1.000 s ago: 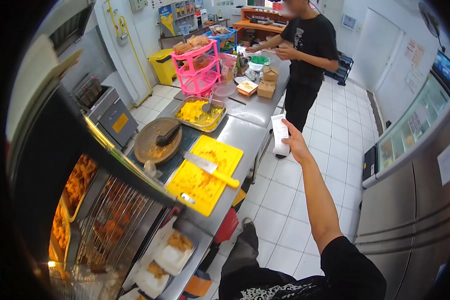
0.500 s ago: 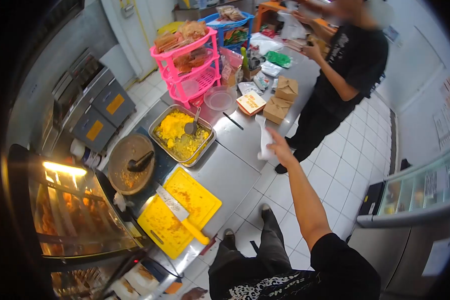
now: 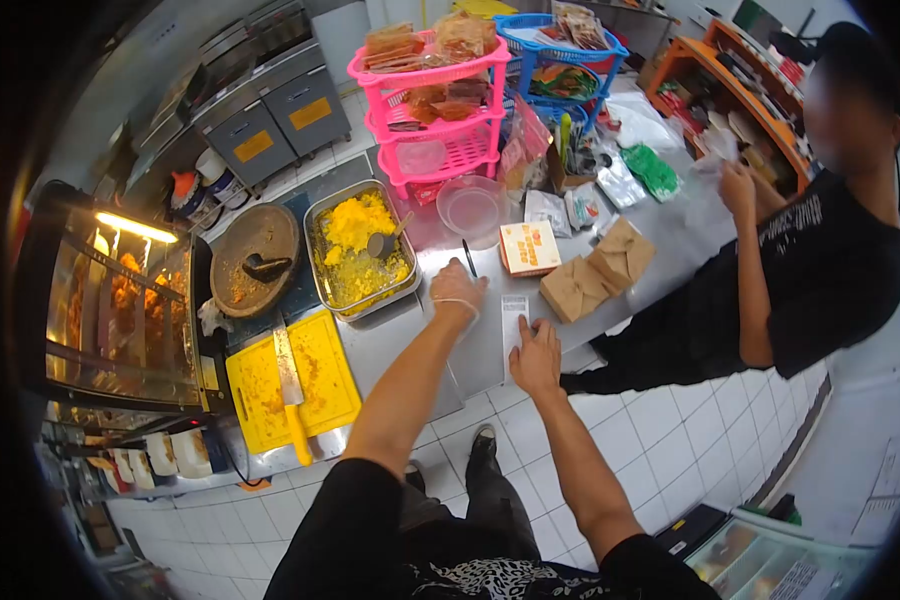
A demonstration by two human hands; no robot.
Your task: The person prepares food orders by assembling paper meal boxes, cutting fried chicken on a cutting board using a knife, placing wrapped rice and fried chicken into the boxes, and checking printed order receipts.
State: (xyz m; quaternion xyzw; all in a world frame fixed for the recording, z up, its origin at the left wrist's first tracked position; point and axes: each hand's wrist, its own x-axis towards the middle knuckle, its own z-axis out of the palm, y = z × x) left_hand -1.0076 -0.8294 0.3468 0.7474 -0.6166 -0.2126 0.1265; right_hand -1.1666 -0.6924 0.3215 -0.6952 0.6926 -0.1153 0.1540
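Observation:
A white paper slip (image 3: 513, 335) lies on the steel table. My right hand (image 3: 537, 357) rests on its lower right edge, index finger extended and the other fingers partly spread. In a clear plastic glove, my left hand (image 3: 459, 291) is over the table just below a black pen (image 3: 469, 257), fingers reaching toward it; I see nothing held in it. Left of that hand stands a metal tray (image 3: 363, 250) of yellow food with a scoop. An orange-and-white box (image 3: 530, 249) and brown cartons (image 3: 598, 272) sit beyond the slip.
A person in black (image 3: 820, 270) stands at the right side of the table, holding clear plastic. A knife (image 3: 290, 390) lies on a yellow board (image 3: 328, 385), near a stone mortar (image 3: 255, 260). A pink rack (image 3: 440, 110) and a heated display (image 3: 120, 300) stand farther off.
The slip has gone from my raised right hand down onto the table. My left hand has come in beside the pen. My view has shifted closer to the table.

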